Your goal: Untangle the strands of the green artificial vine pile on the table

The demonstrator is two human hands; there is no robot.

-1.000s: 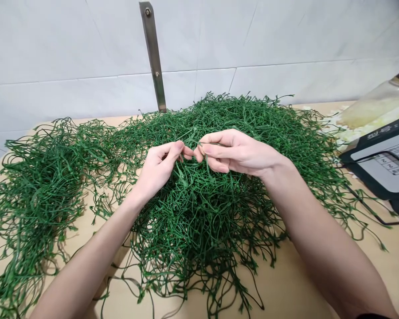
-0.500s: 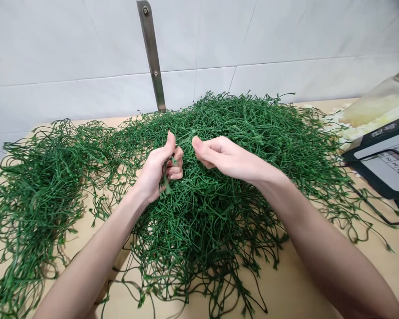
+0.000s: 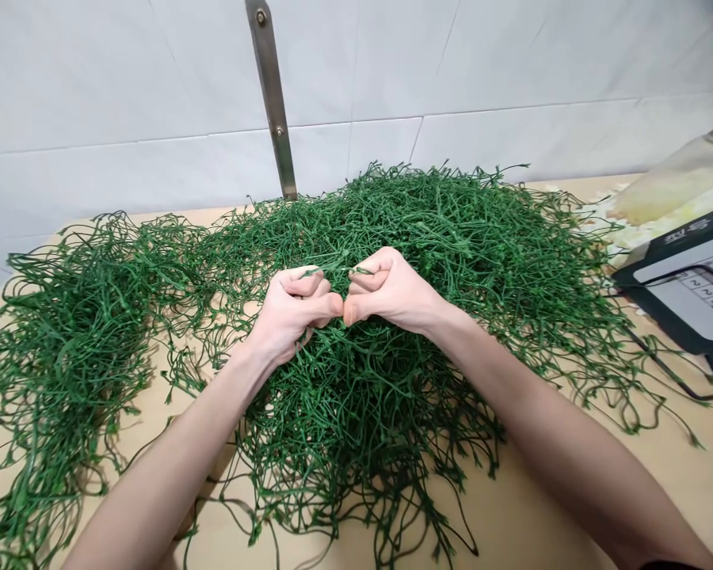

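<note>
A large heap of thin green artificial-looking stems (image 3: 380, 396) lies tangled on the table, with small forked tips showing. Over its middle, my left hand (image 3: 291, 309) is closed on a green stem whose end shows at the curled fingers. My right hand (image 3: 395, 293) faces it, also closed, with a bit of green stem between the fingers. The two thumb tips meet or nearly meet. Behind them, thin green strands seem to run from one hand to the other. Whether both hands hold the same stem is hard to tell.
A looser pile of green stems (image 3: 65, 348) spreads over the left of the wooden table (image 3: 547, 514). A metal bar (image 3: 273, 103) stands upright against the tiled wall (image 3: 172, 71). On the right are a dark-framed labelled device (image 3: 689, 293), a black cable (image 3: 665, 372) and whitish pieces (image 3: 597, 214).
My hands have come together at the thumbs and turned, knuckles up. Earlier they were apart, with the left thumb raised. The green heap looks the same.
</note>
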